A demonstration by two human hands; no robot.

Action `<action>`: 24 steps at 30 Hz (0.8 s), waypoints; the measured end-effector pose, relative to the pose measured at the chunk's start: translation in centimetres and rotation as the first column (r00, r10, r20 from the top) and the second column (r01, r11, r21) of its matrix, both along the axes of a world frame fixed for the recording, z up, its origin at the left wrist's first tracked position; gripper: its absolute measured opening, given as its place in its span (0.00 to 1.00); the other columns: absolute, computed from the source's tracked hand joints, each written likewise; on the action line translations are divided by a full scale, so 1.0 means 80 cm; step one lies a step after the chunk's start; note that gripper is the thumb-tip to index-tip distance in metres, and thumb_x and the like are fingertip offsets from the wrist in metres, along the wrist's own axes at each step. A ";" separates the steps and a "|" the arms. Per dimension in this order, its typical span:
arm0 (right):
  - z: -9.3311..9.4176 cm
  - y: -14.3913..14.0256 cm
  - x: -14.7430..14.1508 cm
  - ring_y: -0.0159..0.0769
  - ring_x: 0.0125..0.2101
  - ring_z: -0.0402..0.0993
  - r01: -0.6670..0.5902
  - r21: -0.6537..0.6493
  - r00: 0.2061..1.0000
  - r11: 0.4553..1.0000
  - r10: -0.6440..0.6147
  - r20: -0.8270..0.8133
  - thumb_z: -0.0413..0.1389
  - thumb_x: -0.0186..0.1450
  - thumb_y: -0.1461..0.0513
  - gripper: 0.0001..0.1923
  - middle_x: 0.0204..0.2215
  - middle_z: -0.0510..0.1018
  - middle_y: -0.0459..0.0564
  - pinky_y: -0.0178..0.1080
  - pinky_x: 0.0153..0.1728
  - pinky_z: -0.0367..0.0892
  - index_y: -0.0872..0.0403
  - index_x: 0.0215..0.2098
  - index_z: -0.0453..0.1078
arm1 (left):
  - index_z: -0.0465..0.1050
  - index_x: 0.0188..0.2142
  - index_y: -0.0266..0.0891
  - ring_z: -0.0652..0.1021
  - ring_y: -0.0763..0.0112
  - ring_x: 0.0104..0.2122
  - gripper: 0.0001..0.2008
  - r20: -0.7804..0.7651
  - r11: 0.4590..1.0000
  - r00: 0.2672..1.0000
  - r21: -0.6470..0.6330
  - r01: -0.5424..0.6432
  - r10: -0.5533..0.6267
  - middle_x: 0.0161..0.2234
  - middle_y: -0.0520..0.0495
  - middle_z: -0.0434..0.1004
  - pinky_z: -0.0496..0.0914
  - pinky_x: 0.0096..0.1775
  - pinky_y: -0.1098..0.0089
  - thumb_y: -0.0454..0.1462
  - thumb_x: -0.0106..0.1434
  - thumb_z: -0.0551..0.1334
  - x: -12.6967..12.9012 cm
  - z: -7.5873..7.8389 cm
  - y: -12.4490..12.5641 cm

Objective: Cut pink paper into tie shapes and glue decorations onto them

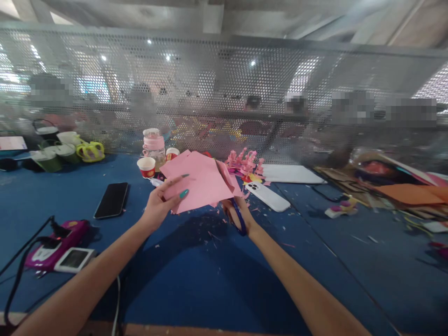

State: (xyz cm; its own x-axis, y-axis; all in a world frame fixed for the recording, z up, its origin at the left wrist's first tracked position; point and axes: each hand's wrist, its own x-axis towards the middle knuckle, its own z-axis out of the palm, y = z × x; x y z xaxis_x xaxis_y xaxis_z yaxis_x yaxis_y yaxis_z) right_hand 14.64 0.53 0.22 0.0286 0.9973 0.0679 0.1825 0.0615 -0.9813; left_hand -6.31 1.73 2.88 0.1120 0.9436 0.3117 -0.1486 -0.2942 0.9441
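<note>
Two hands: both are raised over the blue felt-covered table [210,280], meeting at one sheet.
Left hand [159,205]: fingers pinch the lower left edge of the large pink paper sheet [199,182], thumb on top.
Right hand [240,212]: fingers are closed through the blue-handled scissors [240,217], at the sheet's lower right edge; the blades are hidden behind the paper.
Sheet position: held in the air above the table's middle, tilted up toward the camera.
Sheet axis: long axis runs left to right, slightly downward to the right; one corner points up and away.
Open room: a bare blue stretch lies below the forearms, strewn only with small pink paper scraps [213,235].
Left edge: a black smartphone [112,199] lies near the left hand; a purple device [56,242] sits farther left.
Right edge: a white smartphone [268,195] lies just beyond the right hand.
Far edge: a perforated metal screen [224,93] closes the table, red-and-white paper cups [146,166] before it.
</note>
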 end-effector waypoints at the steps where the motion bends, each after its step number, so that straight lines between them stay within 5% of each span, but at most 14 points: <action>1: 0.000 0.000 0.000 0.24 0.06 0.51 -0.002 0.006 1.000 1.000 0.002 0.012 0.52 0.50 0.47 0.19 0.06 0.57 0.38 0.31 0.06 0.48 0.52 0.15 0.56 | 0.70 0.47 0.39 0.75 0.68 0.40 0.25 -0.002 1.000 1.000 0.001 -0.004 0.004 0.48 0.45 0.72 0.72 0.41 0.71 0.36 0.46 0.67 0.000 0.000 0.000; 19: -0.003 0.003 0.006 0.28 0.09 0.58 0.015 0.168 0.977 0.986 -0.050 0.208 0.48 0.54 0.52 0.18 0.08 0.61 0.43 0.33 0.11 0.55 0.52 0.12 0.57 | 0.69 0.46 0.39 0.73 0.67 0.44 0.25 0.003 1.000 1.000 0.008 0.018 -0.018 0.49 0.45 0.70 0.70 0.46 0.69 0.34 0.47 0.67 -0.003 -0.003 0.004; 24: -0.001 0.000 0.004 0.27 0.07 0.55 0.014 0.173 0.986 0.985 -0.043 0.162 0.49 0.53 0.53 0.18 0.04 0.57 0.42 0.32 0.09 0.50 0.51 0.10 0.56 | 0.69 0.47 0.39 0.74 0.69 0.43 0.25 -0.016 1.000 1.000 0.009 0.021 -0.021 0.48 0.45 0.72 0.69 0.46 0.69 0.36 0.47 0.67 -0.003 -0.003 0.004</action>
